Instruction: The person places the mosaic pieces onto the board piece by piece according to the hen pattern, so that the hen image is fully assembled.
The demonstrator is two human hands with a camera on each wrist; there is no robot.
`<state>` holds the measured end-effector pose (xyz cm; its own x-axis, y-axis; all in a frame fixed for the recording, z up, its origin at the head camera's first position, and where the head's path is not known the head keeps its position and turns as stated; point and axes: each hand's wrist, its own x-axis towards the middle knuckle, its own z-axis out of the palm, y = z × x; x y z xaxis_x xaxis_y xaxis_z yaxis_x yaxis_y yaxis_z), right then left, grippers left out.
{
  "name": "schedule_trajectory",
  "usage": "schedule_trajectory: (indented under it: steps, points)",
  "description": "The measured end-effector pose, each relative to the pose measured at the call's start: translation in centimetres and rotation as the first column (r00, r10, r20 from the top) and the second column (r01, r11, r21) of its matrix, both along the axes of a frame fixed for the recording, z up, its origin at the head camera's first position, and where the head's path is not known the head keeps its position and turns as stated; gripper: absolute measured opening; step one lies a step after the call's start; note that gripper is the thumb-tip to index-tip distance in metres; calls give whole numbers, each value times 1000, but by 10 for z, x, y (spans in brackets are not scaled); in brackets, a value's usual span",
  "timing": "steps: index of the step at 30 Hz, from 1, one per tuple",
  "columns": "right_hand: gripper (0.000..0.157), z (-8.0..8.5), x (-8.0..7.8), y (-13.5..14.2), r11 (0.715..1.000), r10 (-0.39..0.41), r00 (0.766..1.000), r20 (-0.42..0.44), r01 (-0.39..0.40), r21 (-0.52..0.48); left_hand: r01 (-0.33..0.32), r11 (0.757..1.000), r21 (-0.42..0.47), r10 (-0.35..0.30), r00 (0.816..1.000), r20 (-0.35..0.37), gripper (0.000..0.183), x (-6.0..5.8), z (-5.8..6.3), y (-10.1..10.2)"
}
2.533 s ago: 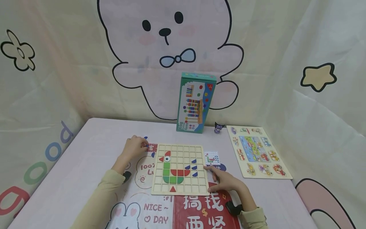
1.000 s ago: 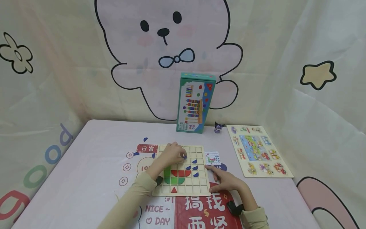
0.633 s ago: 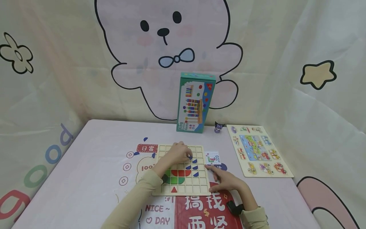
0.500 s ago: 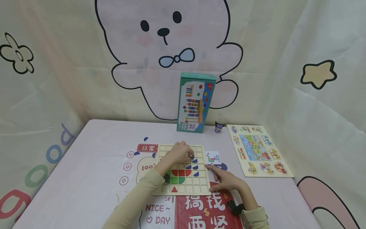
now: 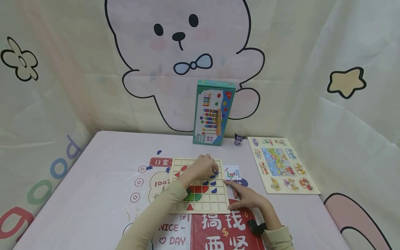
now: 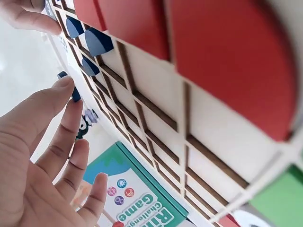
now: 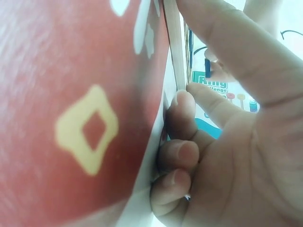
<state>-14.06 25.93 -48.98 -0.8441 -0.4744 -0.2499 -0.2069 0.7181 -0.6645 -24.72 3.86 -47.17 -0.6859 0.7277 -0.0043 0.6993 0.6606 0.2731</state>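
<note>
Between the thumb and index finger of my left hand point(image 5: 203, 167) is a small blue piece with a curved edge point(image 6: 76, 94), close over the right part of a wooden grid board point(image 5: 217, 207). Several like blue pieces point(image 5: 214, 190) lie in cells just below that hand. Red half-round pieces point(image 5: 200, 189), green pieces point(image 5: 195, 197) and a red triangle point(image 5: 189, 207) also sit on the grid; my left hand and forearm hide part of it. My right hand point(image 5: 247, 196) touches the board's right edge with thumb and index finger spread; its other fingers are bent point(image 7: 177, 153).
Loose blue pieces point(image 5: 159, 152) lie left of the board. A small pattern card point(image 5: 232, 172) is at its right. Behind stand a green ring game box point(image 5: 214, 113) and a purple figurine point(image 5: 239, 139). A picture puzzle board point(image 5: 300, 182) lies at the far right.
My left hand picked up a blue piece left of the board, carried it right over the grid, and has lately slid further right. My right hand stays at the board's edge.
</note>
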Motion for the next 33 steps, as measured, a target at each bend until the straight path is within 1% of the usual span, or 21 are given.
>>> schedule_trajectory:
  steps: [7,14,19,24,30,33]
  points:
    - [88,-1,0,0,1000,-5,1000,7,5,9,27,999,-20,-27,999,-23,15,1,0,12]
    - [87,0,0,0,1000,1,1000,-10,-1,11,12,999,-47,-14,999,-36,15,3,-1,18]
    - [87,0,0,0,1000,3,1000,-10,-3,13,20,997,-69,-23,999,-40,16,4,0,19]
    - [87,0,0,0,1000,5,1000,-14,-5,11,26,996,-82,-28,999,-18,17,4,-1,19]
    - [87,0,0,0,1000,4,1000,-17,-4,19,27,996,-87,-22,998,54,21,6,0,16]
    - [88,0,0,0,1000,-2,1000,-13,2,23,30,996,-88,-24,997,68,22,7,1,14]
